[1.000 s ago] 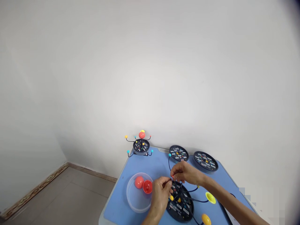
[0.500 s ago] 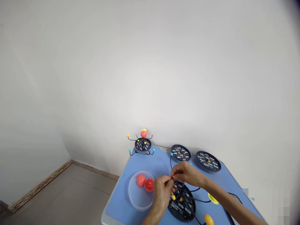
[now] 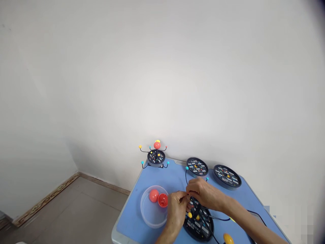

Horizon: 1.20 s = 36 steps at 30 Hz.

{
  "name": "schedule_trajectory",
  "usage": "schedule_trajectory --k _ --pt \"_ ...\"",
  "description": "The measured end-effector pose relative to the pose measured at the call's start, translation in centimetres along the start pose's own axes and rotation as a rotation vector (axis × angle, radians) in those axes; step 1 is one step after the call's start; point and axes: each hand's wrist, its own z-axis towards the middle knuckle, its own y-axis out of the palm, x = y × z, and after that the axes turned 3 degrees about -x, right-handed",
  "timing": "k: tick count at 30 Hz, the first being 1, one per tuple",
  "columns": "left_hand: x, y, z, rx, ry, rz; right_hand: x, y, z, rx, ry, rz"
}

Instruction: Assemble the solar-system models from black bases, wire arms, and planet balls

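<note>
My left hand (image 3: 176, 209) and my right hand (image 3: 206, 195) meet above a black round model base (image 3: 200, 225), which carries coloured dots and white labels. My left fingers pinch a thin wire arm with a small red tip (image 3: 188, 193). My right fingers curl down beside that tip, and they hide whatever they touch. A small yellow ball (image 3: 190, 215) sits just below my left hand, by the base. Black wires run from the base to the right, under my right forearm.
A finished-looking planet model (image 3: 156, 157) stands at the blue table's (image 3: 132, 217) far edge. Two black discs (image 3: 197, 166) (image 3: 226, 176) lie behind my hands. A clear bowl (image 3: 154, 206) holds red half-spheres. A yellow ball (image 3: 228, 239) lies at the front.
The whole scene has drifted slightly right and up in view. My right hand has moved lower and further over the base, now covering most of the yellow ring piece.
</note>
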Motion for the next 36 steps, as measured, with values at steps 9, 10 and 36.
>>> schedule_trajectory --k 9,10,36 --pt "0.1 0.0 -0.2 -0.009 0.036 0.074 -0.7 -0.5 0.3 -0.054 0.111 -0.009" --pt "0.1 0.0 -0.2 -0.011 0.041 0.083 -0.7 -0.5 0.3 -0.067 0.127 -0.011" --pt "-0.6 -0.1 -0.3 -0.026 0.071 0.217 2.4 1.2 1.2 -0.106 0.308 0.726"
